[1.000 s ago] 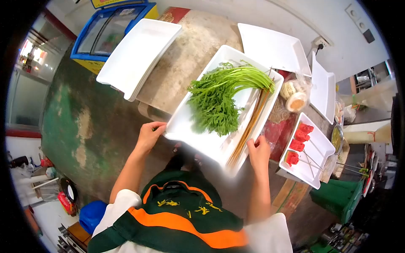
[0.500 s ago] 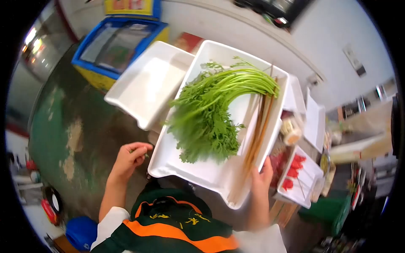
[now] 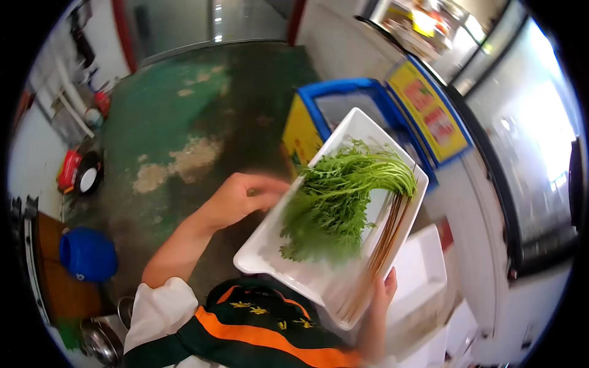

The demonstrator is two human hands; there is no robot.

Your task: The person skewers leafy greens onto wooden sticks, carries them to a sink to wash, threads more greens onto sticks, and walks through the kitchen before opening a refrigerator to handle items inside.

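Note:
A white tray [image 3: 264, 250] is held in front of my body, tilted across the view. Leafy greens [image 3: 337, 208] with pale green stems lie bunched in it, and thin brown skewers [image 3: 388, 239] lie along its right side. My right hand [image 3: 385, 288] grips the tray's right edge near the bottom, its fingers partly hidden by the rim. At the tray's left rim is my left hand [image 3: 245, 193], blurred, its fingers reaching toward the rim; whether they touch it or hold anything is unclear.
A blue and yellow chest freezer [image 3: 307, 116] stands beyond the tray. Another white tray [image 3: 417, 264] lies at the right. A blue barrel [image 3: 89, 254] is at the left on the green floor [image 3: 184, 104], with a red object [image 3: 69, 172] behind it.
The view has turned left, away from the counter with other trays. The held tray has come along with my right hand. My left hand has moved from apart to beside its left rim.

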